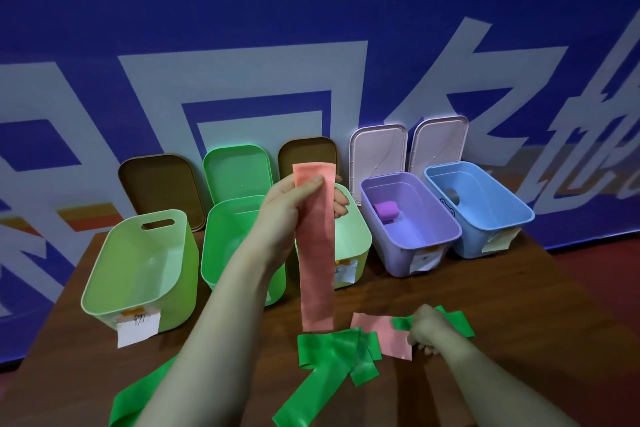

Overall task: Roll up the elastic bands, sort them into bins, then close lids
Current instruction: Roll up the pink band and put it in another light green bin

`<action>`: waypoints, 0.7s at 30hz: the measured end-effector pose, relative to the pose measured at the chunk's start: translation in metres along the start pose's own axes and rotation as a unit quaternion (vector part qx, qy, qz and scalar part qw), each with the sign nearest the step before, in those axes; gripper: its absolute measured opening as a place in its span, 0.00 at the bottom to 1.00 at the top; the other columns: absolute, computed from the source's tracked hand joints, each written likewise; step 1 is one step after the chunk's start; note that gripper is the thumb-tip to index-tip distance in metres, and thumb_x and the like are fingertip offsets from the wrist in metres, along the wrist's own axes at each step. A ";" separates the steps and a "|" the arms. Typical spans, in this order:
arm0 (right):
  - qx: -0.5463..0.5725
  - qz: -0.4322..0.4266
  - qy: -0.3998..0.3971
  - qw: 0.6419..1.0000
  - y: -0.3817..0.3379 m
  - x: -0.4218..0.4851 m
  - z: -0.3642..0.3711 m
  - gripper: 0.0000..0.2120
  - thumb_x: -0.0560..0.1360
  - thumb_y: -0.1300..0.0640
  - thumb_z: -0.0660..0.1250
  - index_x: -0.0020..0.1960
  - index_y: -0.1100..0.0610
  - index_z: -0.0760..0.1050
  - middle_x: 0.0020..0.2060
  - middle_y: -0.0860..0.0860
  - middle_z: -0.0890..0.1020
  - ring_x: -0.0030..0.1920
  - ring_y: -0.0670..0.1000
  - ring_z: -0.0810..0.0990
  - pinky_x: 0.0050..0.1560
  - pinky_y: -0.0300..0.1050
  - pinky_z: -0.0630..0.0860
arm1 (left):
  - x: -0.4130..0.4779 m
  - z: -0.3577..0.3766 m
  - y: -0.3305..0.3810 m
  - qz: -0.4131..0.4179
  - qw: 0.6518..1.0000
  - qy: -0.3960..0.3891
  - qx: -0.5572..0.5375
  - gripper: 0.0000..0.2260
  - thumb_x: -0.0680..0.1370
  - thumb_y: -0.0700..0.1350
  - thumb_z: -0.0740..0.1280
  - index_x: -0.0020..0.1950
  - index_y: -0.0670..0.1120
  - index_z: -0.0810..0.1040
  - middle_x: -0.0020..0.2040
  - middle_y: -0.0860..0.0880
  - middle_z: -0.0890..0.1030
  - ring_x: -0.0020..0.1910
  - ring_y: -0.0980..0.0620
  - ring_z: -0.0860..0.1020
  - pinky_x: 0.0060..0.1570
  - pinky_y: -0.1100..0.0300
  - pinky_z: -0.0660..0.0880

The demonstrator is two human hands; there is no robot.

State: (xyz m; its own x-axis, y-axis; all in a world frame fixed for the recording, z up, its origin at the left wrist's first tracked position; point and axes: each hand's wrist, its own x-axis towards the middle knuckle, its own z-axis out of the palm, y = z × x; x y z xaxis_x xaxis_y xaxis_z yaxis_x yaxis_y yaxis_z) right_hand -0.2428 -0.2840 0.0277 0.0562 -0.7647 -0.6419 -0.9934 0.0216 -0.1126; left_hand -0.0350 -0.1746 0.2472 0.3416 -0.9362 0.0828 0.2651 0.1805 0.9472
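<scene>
Evidently to let it hang straight before rolling, the left hand (301, 198) pinches the top end of the long salmon-pink elastic band (317, 253) between thumb and curled fingers. It holds the band high above the middle of the brown wooden table (519, 305), in front of the open plastic bins (138, 263) along its far edge. Nearer the front edge the right hand (427, 326) lies with fingers curled on a flat pink piece (381, 333) among loose green elastic bands (332, 354); whether it grips anything I cannot tell.

Pink band (317, 253) hanging unrolled, green bands (330, 352) sprawled flat — five bins (187, 274) open, lids (239, 170) leaning behind
</scene>
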 end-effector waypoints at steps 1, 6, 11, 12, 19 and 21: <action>-0.001 -0.003 0.002 1.000 -0.003 -0.003 -0.004 0.09 0.71 0.60 0.70 0.35 0.57 0.71 0.28 0.50 0.77 0.25 0.47 0.76 0.23 0.38 0.72 | 0.001 0.000 0.000 -0.001 1.000 0.001 -0.002 0.10 0.79 0.37 0.58 0.47 0.38 0.78 0.33 0.43 0.82 0.30 0.50 0.80 0.37 0.60 0.79; 0.001 -0.064 0.008 0.998 -0.027 -0.021 -0.038 0.07 0.70 0.61 0.68 0.37 0.59 0.70 0.31 0.53 0.76 0.26 0.49 0.75 0.23 0.37 0.70 | 0.003 0.001 0.002 -0.001 1.000 0.004 -0.012 0.09 0.79 0.37 0.58 0.47 0.38 0.78 0.33 0.43 0.82 0.30 0.50 0.79 0.35 0.61 0.78; 0.017 -0.182 0.064 0.981 -0.059 -0.052 -0.068 0.09 0.72 0.62 0.63 0.35 0.56 0.67 0.32 0.52 0.72 0.35 0.54 0.74 0.29 0.40 0.68 | 0.002 -0.005 0.006 0.014 1.000 0.017 -0.016 0.09 0.79 0.37 0.58 0.48 0.37 0.78 0.33 0.43 0.82 0.31 0.49 0.80 0.36 0.61 0.78; 0.010 -0.207 0.076 0.975 -0.064 -0.060 -0.074 0.09 0.73 0.61 0.62 0.36 0.56 0.67 0.34 0.52 0.72 0.38 0.54 0.73 0.31 0.41 0.67 | 0.002 -0.006 0.007 0.017 0.999 0.021 -0.018 0.09 0.79 0.37 0.58 0.48 0.37 0.78 0.33 0.43 0.82 0.31 0.50 0.80 0.36 0.61 0.78; -0.031 -0.314 0.194 0.929 -0.088 -0.099 -0.099 0.09 0.78 0.56 0.59 0.54 0.59 0.73 0.53 0.56 0.78 0.52 0.60 0.77 0.49 0.50 0.75 | -0.004 -0.019 0.016 0.031 0.998 0.049 -0.017 0.11 0.79 0.36 0.57 0.44 0.38 0.79 0.33 0.43 0.82 0.31 0.50 0.79 0.37 0.60 0.78; -0.055 -0.332 0.230 0.913 -0.094 -0.111 -0.108 0.09 0.78 0.56 0.59 0.54 0.58 0.73 0.53 0.55 0.78 0.53 0.59 0.76 0.48 0.49 0.74 | -0.005 -0.023 0.017 0.030 0.997 0.062 -0.020 0.12 0.80 0.36 0.57 0.44 0.38 0.79 0.33 0.43 0.82 0.31 0.50 0.79 0.38 0.60 0.78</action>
State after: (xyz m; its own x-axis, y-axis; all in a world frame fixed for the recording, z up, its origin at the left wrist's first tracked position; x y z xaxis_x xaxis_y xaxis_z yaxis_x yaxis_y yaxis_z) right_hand -0.1666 -0.2709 0.1912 0.6274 -0.7756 -0.0696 -0.7605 -0.5910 -0.2690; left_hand -0.0117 -0.1599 0.2560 0.4665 -0.8791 0.0981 0.2750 0.2495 0.9285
